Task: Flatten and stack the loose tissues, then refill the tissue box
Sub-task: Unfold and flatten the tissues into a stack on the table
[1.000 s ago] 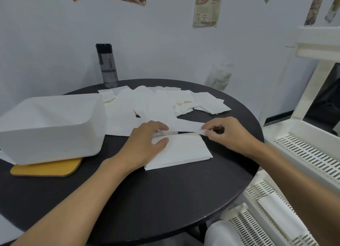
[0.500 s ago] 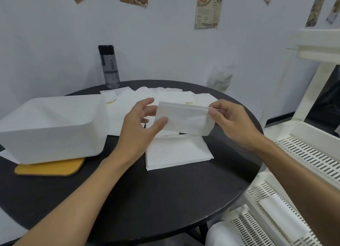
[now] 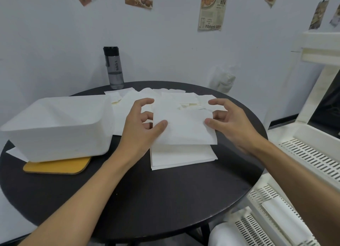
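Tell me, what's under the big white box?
A yellow mat pokes out from under the box, and a tissue corner shows at its left. Anything else underneath is hidden.

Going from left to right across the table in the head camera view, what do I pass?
large white rounded tissue box → left hand → white tissue sheet pinched by both hands → right hand → white slatted plastic rack

Round black table (image 3: 128,199): bottle (image 3: 114,69), yellow mat (image 3: 57,165), loose tissues (image 3: 128,106), tissue stack (image 3: 182,157).
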`<state>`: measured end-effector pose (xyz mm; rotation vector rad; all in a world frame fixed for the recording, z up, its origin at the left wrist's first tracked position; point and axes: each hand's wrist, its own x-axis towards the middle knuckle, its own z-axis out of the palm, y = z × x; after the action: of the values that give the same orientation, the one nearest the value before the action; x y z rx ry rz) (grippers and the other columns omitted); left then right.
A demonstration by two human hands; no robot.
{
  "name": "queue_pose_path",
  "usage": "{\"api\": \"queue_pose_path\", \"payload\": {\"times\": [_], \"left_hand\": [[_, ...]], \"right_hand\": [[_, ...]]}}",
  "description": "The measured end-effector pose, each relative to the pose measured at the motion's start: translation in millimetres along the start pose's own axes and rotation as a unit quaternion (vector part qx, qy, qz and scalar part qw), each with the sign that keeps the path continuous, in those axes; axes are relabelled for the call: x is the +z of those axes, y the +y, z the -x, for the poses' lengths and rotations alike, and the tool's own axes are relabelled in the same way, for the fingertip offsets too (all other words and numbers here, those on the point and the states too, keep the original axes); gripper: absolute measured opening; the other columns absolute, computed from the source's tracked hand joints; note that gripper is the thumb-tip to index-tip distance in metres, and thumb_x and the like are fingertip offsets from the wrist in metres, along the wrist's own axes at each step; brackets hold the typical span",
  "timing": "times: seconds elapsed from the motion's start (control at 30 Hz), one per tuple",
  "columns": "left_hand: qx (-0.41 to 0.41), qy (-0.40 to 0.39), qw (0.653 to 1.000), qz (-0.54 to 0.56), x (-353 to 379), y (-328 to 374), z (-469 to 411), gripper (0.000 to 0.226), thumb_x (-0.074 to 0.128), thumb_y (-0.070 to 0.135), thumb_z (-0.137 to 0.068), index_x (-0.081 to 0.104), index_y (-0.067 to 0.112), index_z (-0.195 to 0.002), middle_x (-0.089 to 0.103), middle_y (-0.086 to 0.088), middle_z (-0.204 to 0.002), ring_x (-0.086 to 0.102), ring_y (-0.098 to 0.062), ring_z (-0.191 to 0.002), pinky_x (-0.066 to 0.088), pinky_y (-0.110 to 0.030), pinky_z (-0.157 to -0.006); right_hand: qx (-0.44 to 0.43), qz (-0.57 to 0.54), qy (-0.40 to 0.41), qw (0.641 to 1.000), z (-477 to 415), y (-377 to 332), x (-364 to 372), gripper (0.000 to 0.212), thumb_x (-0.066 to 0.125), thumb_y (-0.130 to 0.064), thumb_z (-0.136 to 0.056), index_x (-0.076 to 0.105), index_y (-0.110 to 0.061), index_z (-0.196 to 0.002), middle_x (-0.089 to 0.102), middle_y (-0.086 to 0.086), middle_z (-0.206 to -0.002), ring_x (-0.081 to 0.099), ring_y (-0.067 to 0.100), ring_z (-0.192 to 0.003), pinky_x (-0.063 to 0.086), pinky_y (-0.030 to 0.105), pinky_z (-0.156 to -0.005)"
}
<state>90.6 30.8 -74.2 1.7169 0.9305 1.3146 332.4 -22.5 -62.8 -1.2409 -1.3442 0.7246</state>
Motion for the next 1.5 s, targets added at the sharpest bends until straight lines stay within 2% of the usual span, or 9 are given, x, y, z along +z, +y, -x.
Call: {"api": "queue_pose_path", "payload": {"times": [0.23, 0.37, 0.47, 0.57, 0.63, 0.87, 1.07, 1.23, 1.5], "left_hand": [[-0.023, -0.089, 0.994, -0.066, -8, -6, 7, 0.058, 0.071, 0.012, -0.087, 0.044, 0.049, -0.123, 0.072, -0.006, -0.104, 0.07, -0.034, -0.086, 0.06, -0.049, -0.082], [-0.02, -0.122, 0.982, -0.142, -12, -9, 8, 0.063, 0.07, 0.021, -0.081, 0.039, 0.055, -0.124, 0.069, -0.003, -0.104, 0.066, -0.03, -0.088, 0.057, -0.049, -0.087], [-0.006, -0.154, 0.962, -0.225, -13, -14, 11, 0.064, 0.072, 0.022, -0.082, 0.038, 0.054, -0.126, 0.051, 0.015, -0.118, 0.055, -0.008, -0.103, 0.047, -0.031, -0.097], [0.059, -0.153, 0.943, -0.29, -11, -13, 14, 0.049, 0.066, 0.036, -0.084, 0.047, 0.048, -0.127, 0.04, 0.023, -0.129, 0.035, -0.003, -0.123, 0.028, -0.028, -0.108], [0.091, -0.169, 0.931, -0.309, -7, -9, 16, 0.04, 0.059, 0.047, -0.081, 0.055, 0.046, -0.121, 0.042, 0.028, -0.131, 0.031, 0.003, -0.129, 0.019, -0.023, -0.108], [0.129, -0.287, 0.88, -0.357, 9, -4, 8, 0.024, 0.064, 0.046, -0.092, 0.068, 0.037, -0.114, 0.054, 0.024, -0.13, 0.038, 0.006, -0.125, 0.023, -0.023, -0.104], [0.141, -0.281, 0.883, -0.35, 13, -14, 2, 0.036, 0.053, 0.06, -0.082, 0.067, 0.041, -0.108, 0.054, 0.03, -0.122, 0.04, 0.008, -0.122, 0.025, -0.021, -0.103], [0.139, -0.276, 0.893, -0.327, 12, -22, 2, 0.047, 0.044, 0.069, -0.076, 0.067, 0.043, -0.108, 0.052, 0.033, -0.122, 0.039, 0.01, -0.126, 0.023, -0.02, -0.106], [0.13, -0.277, 0.897, -0.318, 11, -23, 1, 0.048, 0.044, 0.07, -0.075, 0.066, 0.044, -0.108, 0.05, 0.037, -0.122, 0.038, 0.012, -0.126, 0.019, -0.013, -0.104]], "right_hand": [[0.021, 0.106, -0.045, 0.993, -1, 9, -1, 0.046, 0.071, -0.011, -0.09, 0.051, -0.027, -0.128, 0.06, 0.02, -0.073, 0.055, 0.02, -0.069, 0.043, 0.029, -0.07], [0.003, 0.17, -0.071, 0.983, -4, 15, 2, 0.046, 0.069, -0.015, -0.091, 0.048, -0.027, -0.13, 0.052, 0.0, -0.063, 0.042, 0.011, -0.056, 0.036, 0.013, -0.054], [-0.005, 0.222, -0.094, 0.971, -4, 23, 4, 0.053, 0.072, -0.023, -0.088, 0.047, -0.027, -0.134, 0.057, -0.004, -0.073, 0.049, 0.007, -0.063, 0.043, 0.018, -0.069], [-0.008, 0.288, -0.107, 0.952, -1, 33, 2, 0.052, 0.074, -0.039, -0.081, 0.05, -0.04, -0.127, 0.058, -0.011, -0.09, 0.053, 0.0, -0.079, 0.042, 0.034, -0.099], [-0.008, 0.307, -0.108, 0.946, 0, 37, 0, 0.046, 0.072, -0.043, -0.082, 0.052, -0.043, -0.123, 0.055, -0.012, -0.098, 0.052, 0.0, -0.086, 0.038, 0.041, -0.106], [-0.035, 0.343, -0.048, 0.938, -12, 45, -9, 0.024, 0.063, -0.038, -0.092, 0.06, -0.035, -0.117, 0.055, -0.014, -0.116, 0.05, 0.006, -0.113, 0.033, 0.038, -0.11], [0.019, 0.502, -0.002, 0.865, -43, 63, -35, 0.035, 0.044, -0.046, -0.101, 0.062, -0.032, -0.127, 0.033, -0.001, -0.154, 0.015, 0.019, -0.146, 0.014, 0.047, -0.116], [0.076, 0.511, -0.027, 0.856, -55, 66, -40, 0.039, 0.031, -0.047, -0.103, 0.061, -0.039, -0.126, 0.025, -0.002, -0.161, 0.007, 0.019, -0.149, 0.011, 0.049, -0.115], [0.052, 0.521, -0.01, 0.852, -54, 67, -40, 0.047, 0.033, -0.046, -0.103, 0.049, -0.021, -0.14, 0.034, -0.012, -0.156, 0.017, 0.015, -0.146, 0.016, 0.045, -0.112]]}}
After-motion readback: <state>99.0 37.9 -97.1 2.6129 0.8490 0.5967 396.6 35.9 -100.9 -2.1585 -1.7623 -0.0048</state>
